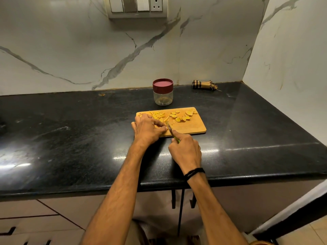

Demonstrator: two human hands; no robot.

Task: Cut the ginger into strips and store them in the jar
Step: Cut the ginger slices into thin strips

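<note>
Left hand [148,129] fingers curled, pinning a mostly hidden ginger piece [158,126] on the rectangular wooden board [191,126]. Right hand [185,149] grips the green-handled knife [169,129], thin blade touching just right of that pinch. Thin yellow strips [159,115] just beyond the left fingers; round slices [180,117] beyond the blade. Clear jar [163,91], maroon ribbed lid on, further back on glossy black speckled counter [70,138].
</note>
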